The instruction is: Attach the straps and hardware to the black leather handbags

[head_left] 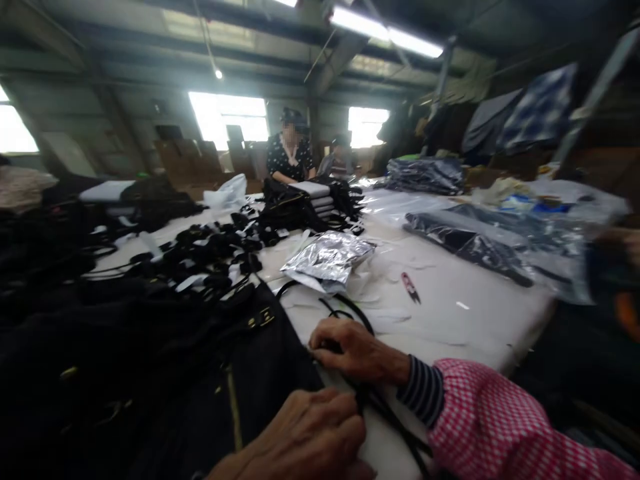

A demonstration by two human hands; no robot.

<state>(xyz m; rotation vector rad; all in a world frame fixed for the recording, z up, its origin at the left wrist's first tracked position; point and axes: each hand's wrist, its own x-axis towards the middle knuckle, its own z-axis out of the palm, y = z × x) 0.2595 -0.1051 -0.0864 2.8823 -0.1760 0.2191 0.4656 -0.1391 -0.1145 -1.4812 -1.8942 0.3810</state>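
Two bare hands, both low on the near side, backs turned up. Left hand (310, 433) nearest of all, fingers curled under into a loose fist, just beside the right edge of a black bag (295, 340); cannot tell what, if anything, inside that grip. Right hand (357, 350) slightly farther off, coming in from the right out of a striped cuff (421, 390) and a pink checked sleeve (505, 420), fingers bent, thumb and forefinger close together at the bag's edge; looks like a pinch, but cannot tell on what.

Black bag spread broad across the near left, showing a gold zip (233, 410) and, farther up, a gold buckle (263, 318). Black cords (395, 420) running out below the right hand toward the near right, over a white table (440, 320).

Farther on now: small pink-handled snips (411, 287) lying to the right, a crinkled silver packet (327, 257) at the middle, a tangle of black pieces with white tags (210, 253) to the left. Dark goods in clear plastic (470, 240) over on the right.

Farther still, a stack of black bags (313, 200), then a co-worker in a spotted top (290, 150) leaning in behind it. Bright windows (230, 117) beyond.
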